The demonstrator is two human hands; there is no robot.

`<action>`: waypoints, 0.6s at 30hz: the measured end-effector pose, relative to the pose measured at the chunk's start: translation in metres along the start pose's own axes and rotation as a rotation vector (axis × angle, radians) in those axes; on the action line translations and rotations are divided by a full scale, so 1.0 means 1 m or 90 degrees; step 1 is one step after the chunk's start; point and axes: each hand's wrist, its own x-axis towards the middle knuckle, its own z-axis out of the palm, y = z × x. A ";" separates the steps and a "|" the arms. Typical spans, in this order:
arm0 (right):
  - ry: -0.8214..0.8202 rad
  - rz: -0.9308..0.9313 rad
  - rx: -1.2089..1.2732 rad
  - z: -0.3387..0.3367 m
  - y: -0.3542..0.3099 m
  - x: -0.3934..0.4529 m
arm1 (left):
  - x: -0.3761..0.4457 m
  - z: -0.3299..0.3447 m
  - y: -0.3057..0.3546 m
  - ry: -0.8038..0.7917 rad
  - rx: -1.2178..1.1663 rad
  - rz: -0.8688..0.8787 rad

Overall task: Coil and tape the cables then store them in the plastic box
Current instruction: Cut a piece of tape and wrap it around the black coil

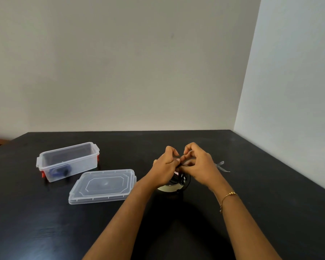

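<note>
Held black cable coil (180,178) between left hand (164,166) and right hand (198,163), both pinched shut. Plastic box (68,161) lay well left, nearer the left hand, long axis left-right.

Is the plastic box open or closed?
Open. The plastic box has no cover on top, and its lid lies flat on the table beside it.

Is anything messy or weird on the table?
Nothing is broken or spilled. One loose strip of clear tape lies on the table beyond the right hand, and the box's lid lies askew beside the plastic box.
</note>
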 end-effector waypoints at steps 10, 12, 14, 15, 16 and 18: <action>0.056 -0.007 -0.090 0.010 0.006 0.004 | 0.008 -0.003 -0.007 -0.005 0.154 -0.005; 0.081 -0.013 -0.073 0.009 0.007 0.004 | 0.007 -0.004 -0.005 -0.001 0.061 0.012; 0.091 0.000 -0.047 0.006 0.008 0.005 | 0.003 -0.007 -0.002 -0.007 0.025 0.030; 0.088 0.011 -0.029 0.004 0.009 0.005 | 0.002 -0.008 -0.001 -0.015 0.010 0.033; 0.080 0.022 -0.014 0.002 0.010 0.005 | 0.002 -0.009 -0.001 -0.023 -0.003 0.033; 0.050 0.041 0.013 -0.002 0.011 0.004 | 0.001 -0.010 -0.002 -0.046 -0.032 0.028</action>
